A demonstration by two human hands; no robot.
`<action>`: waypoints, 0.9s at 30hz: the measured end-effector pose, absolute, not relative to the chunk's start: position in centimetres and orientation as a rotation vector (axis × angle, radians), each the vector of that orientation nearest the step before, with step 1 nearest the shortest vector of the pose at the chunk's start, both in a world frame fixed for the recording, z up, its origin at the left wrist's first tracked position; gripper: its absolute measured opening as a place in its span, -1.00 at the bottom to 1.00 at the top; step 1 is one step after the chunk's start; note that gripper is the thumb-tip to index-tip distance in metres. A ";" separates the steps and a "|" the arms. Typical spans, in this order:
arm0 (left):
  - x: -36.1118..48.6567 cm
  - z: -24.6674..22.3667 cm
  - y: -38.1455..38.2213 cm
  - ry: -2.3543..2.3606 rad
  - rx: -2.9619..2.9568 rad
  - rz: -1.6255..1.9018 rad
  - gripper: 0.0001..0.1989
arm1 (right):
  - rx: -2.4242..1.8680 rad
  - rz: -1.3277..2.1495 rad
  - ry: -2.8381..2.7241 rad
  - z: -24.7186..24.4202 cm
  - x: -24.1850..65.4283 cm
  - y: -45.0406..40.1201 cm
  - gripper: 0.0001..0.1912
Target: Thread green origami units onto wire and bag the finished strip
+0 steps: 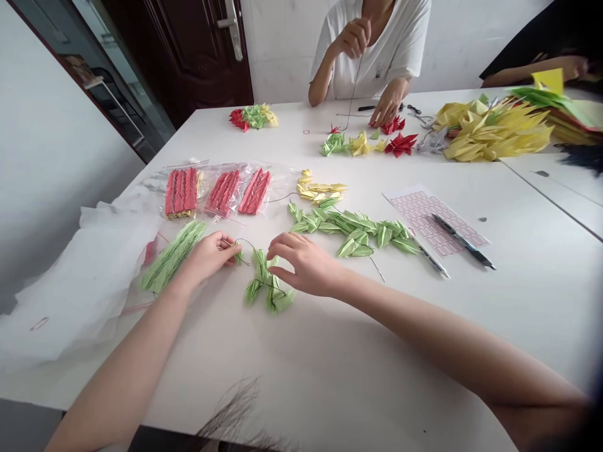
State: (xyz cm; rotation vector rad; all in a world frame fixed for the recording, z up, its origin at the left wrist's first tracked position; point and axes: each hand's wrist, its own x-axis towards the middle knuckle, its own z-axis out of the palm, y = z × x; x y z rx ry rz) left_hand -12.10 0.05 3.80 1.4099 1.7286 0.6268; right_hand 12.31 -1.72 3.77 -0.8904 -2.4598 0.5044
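Observation:
My left hand (215,254) is closed, pinching a small green folded-paper piece (239,256) with a dark thread running from it. Close by on the right, my right hand (304,262) hovers with its fingers apart, beside a bunch of green folded-paper pieces (258,282) strung on dark thread. Whether its fingertips touch those pieces I cannot tell. Left of my left hand lies a stack of green folded paper (172,257). Beyond my right hand stretches a longer string of green folded-paper pieces (358,226).
Plastic bags of red folded paper (221,193) and some yellow folded pieces (320,190) lie further back. A label sheet (426,207) with a pen (464,242) is on the right. White plastic bags (80,276) cover the left edge. Across the table, a person (372,56) holds a thread.

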 end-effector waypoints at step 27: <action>-11.4 3.1 -0.5 1.336 0.976 1.092 -0.61 | -0.588 0.862 -2.591 5.5 9.5 -1.8 -0.80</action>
